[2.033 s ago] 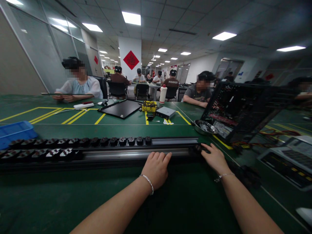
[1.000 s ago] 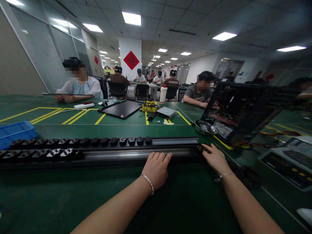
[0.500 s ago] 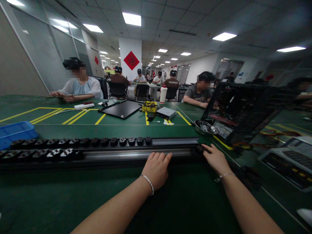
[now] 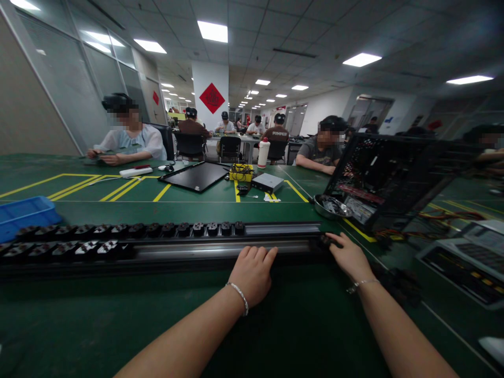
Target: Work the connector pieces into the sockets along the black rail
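Two long black rails with a metallic channel lie side by side across the bench. Black plug-socket modules (image 4: 107, 249) sit in rows along their left parts. My left hand (image 4: 252, 275) lies over the near edge of the front rail (image 4: 197, 251), fingers together and curled onto it, thumb pointing right. At the rail's right end my right hand (image 4: 350, 257) has its fingertips on a small black module (image 4: 325, 241), which is dark and partly hidden by the fingers. The back rail (image 4: 281, 229) shows bare channel at its right part.
Right of the rails stand an open computer case (image 4: 394, 178), a metal bowl (image 4: 328, 210) of small parts and a grey device (image 4: 468, 262). A blue bin (image 4: 29, 212) is at left. Beyond lie a black panel (image 4: 197, 176) and a yellow basket (image 4: 241, 173). Co-workers sit across the bench.
My hands and the rails stay almost still; my right hand shifts very slightly. The co-worker at far left has moved their hands and the flat item in them.
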A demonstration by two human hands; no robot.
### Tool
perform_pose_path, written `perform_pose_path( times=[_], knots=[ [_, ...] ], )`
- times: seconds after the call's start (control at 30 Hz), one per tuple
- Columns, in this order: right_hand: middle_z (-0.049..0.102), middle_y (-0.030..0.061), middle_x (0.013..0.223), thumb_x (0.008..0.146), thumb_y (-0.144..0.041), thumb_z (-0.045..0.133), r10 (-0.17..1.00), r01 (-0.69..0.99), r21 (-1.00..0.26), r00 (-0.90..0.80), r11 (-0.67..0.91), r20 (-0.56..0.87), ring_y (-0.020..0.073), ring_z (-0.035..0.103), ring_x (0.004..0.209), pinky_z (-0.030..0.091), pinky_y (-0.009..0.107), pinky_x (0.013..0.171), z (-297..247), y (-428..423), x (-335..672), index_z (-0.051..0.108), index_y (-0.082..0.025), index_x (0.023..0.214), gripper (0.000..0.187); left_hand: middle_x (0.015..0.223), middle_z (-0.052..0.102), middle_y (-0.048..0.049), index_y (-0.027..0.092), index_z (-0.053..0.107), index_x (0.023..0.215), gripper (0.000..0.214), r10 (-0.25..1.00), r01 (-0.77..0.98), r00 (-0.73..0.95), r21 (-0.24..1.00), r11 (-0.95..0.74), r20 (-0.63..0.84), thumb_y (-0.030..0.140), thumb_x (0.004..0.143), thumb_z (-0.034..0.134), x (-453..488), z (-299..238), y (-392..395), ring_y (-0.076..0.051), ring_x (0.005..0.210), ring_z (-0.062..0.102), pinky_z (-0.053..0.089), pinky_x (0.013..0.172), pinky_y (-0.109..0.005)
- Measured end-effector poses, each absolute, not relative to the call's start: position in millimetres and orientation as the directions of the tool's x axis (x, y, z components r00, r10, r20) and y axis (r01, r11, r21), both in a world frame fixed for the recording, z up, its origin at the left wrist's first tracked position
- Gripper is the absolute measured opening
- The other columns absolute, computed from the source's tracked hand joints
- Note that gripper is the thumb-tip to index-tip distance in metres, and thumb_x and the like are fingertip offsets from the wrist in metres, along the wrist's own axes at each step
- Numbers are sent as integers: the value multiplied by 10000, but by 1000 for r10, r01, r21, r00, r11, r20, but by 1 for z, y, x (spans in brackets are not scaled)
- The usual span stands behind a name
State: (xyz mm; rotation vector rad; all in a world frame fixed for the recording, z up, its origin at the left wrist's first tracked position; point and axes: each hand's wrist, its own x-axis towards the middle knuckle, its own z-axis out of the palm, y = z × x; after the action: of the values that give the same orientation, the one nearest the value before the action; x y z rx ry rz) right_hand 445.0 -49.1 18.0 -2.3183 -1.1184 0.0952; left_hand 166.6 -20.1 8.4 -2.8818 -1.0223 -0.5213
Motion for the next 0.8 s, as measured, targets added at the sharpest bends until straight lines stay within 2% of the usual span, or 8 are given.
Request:
perform_pose_path(
  times=[0.47,0.67,0.8],
  knots=[
    [505,72,1315,736,-280,508,728,703,-538,650,-465,219,279,513,1149,391,396,972,14,-49,451,646,-264,1108,397,1088,542,-63,210,344,1324,537,611,621,729,78,-780,310,241,799,456,167,8,-20,-214,981,462,324,923,-383],
    [460,69,1358,742,-305,493,726,682,-543,664,-490,179,300,492,1171,386,421,967,17,-50,449,636,-279,1122,407,1068,544,-59,206,351,1320,535,611,621,723,82,-779,324,238,796,454,167,8,-20,-216,960,463,333,910,-383],
    [491,70,1330,741,-298,493,723,689,-544,661,-479,200,287,503,1160,391,404,962,15,-50,451,642,-275,1114,402,1079,540,-63,202,350,1321,533,608,619,727,79,-781,319,244,799,451,167,10,-20,-215,962,463,332,913,-382]
  ],
)
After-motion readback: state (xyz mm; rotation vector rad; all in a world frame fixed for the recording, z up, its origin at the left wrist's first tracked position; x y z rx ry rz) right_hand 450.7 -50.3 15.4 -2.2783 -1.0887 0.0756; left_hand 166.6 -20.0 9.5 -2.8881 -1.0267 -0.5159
